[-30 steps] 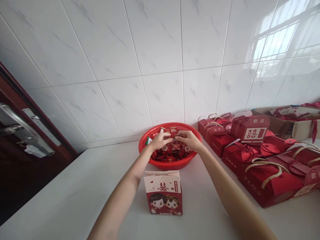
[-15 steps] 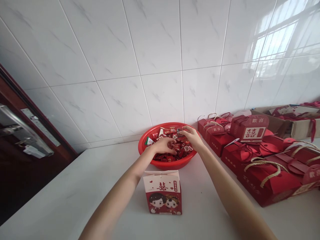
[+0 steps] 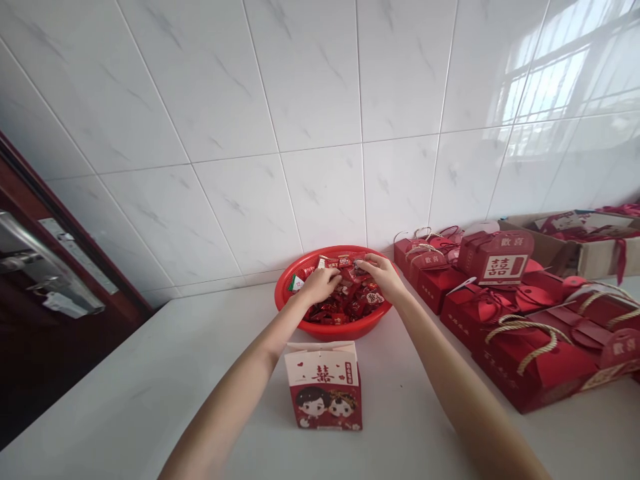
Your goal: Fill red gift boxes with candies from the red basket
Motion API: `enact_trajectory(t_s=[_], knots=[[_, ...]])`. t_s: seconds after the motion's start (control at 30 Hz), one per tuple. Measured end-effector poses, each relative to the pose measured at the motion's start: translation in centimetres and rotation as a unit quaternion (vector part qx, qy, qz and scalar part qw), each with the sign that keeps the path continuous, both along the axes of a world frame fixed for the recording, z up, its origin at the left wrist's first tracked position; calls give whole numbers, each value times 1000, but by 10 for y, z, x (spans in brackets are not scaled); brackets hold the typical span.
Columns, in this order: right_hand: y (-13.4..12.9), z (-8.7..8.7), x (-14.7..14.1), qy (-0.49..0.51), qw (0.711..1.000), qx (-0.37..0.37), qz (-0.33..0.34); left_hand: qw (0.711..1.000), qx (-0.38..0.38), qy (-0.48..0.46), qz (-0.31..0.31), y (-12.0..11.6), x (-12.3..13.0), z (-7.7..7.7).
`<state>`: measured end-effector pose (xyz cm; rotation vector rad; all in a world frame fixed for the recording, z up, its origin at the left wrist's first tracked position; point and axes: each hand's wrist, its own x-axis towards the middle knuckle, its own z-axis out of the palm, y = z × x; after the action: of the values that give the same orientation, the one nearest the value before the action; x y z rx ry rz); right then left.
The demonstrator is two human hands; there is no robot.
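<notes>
A round red plastic basket (image 3: 345,331) against the wall holds many wrapped candies (image 3: 345,307), mostly red. Over its left half, my left hand (image 3: 320,285) reaches in with its fingers drawn together; what they hold, if anything, is hidden. My right hand (image 3: 381,275) is at the right side of the basket, thumb and fingers pinched on a small dark wrapped candy (image 3: 358,265). In front of the basket a red and white paper box (image 3: 325,390) with two cartoon figures stands upright, its top flaps raised.
Several red gift boxes (image 3: 540,360) with rope handles cover the right side of the white table (image 3: 200,373). Behind them sits an open cardboard box (image 3: 600,257). A dark red door (image 3: 115,303) with a metal handle is at the left.
My left hand has moved slightly up within the basket, and its fingers have drawn closer together. My right hand remains at nearly the same spot, still pinching the candy.
</notes>
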<state>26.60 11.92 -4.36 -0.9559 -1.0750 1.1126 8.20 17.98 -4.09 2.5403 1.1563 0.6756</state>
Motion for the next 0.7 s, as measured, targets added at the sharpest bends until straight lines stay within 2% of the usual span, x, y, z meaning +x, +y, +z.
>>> enact_trajectory(t_s=[0.13,0.33,0.53,0.7], knots=[[1,-1,0,3,1000,2,-11,997,18,-70,17,2,-2,2],[4,-2,0,7,1000,11,-21,988,16,-151,3,4,-4,1],[6,-4,0,9,1000,6,-22,984,-2,-179,-17,6,-4,-1],[4,-3,0,5,1000,-3,-11,979,11,-205,-10,5,-4,1]])
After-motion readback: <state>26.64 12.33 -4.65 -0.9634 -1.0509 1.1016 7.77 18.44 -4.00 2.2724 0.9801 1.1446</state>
